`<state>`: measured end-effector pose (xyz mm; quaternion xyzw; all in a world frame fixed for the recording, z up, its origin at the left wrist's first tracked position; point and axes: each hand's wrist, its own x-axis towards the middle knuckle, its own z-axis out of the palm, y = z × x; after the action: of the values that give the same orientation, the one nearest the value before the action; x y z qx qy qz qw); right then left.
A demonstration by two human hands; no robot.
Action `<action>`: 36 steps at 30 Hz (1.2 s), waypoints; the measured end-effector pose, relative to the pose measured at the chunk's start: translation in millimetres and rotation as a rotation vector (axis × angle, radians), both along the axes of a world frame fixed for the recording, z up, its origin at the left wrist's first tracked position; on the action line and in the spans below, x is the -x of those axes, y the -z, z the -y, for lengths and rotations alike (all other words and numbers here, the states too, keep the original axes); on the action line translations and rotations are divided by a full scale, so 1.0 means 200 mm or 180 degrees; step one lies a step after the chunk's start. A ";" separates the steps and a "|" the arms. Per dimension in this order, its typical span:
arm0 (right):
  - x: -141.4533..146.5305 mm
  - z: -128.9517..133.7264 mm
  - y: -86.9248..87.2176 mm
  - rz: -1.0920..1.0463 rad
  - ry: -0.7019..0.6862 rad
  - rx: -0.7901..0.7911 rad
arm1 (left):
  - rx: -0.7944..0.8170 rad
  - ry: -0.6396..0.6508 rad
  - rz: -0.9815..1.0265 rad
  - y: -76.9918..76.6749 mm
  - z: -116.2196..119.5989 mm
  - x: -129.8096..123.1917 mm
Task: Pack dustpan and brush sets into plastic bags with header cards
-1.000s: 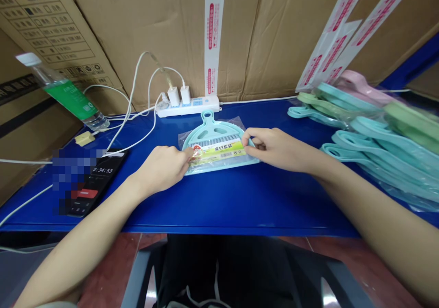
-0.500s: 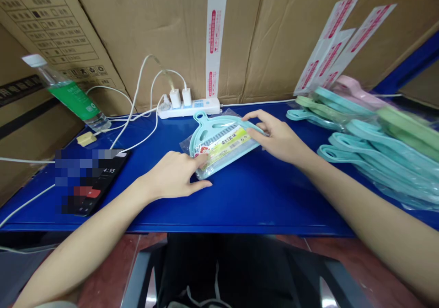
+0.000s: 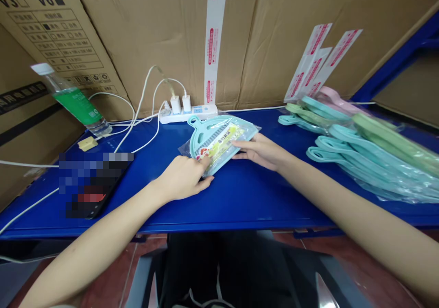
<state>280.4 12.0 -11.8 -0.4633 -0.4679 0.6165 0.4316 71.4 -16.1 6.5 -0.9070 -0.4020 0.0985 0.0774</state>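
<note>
A light blue dustpan [image 3: 219, 127] in clear plastic wrap, with a yellow and white label over grey bristles, lies on the blue table, its looped handle toward the power strip. My left hand [image 3: 183, 176] grips its lower left edge, fingers over the wrap and thumb at the near rim. My right hand [image 3: 262, 151] is at its right edge, fingers on the lower right part and the label, some of them reaching under the rim.
Several wrapped dustpans [image 3: 363, 157] in blue, green and pink lie at the right. A power strip [image 3: 202, 111] with white cables stands behind. At the left are a leaning bottle [image 3: 78, 104], a yellow block [image 3: 88, 143] and a phone [image 3: 113, 180]. Cardboard [image 3: 164, 29] backs the table [image 3: 219, 212].
My right hand has moved from the dustpan's upper right corner down to its lower right edge. The dustpan has tilted slightly. The view has shifted a little to the right.
</note>
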 end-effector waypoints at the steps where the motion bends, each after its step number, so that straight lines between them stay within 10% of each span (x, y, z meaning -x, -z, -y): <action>1: 0.02 0.01 0.00 -0.0035 0.0098 0.0022 | 0.0013 0.0018 0.0028 0.00 0.00 0.00; 9: -0.04 0.01 -0.04 -0.0012 0.0642 -0.0129 | -0.0238 0.0335 0.0266 -0.01 0.00 0.02; 20: -0.13 0.11 0.07 0.0301 0.0283 -0.0273 | -0.1124 0.1280 0.0443 0.04 -0.03 0.03; 36: 0.08 -0.19 0.05 0.2988 -0.0435 -0.1472 | -0.0654 0.0126 0.0097 -0.01 -0.08 0.06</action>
<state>264.6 49.5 -20.9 -0.5507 -0.7638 0.2501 0.2253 60.3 0.8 8.2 -0.9035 -0.3931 0.0413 0.1659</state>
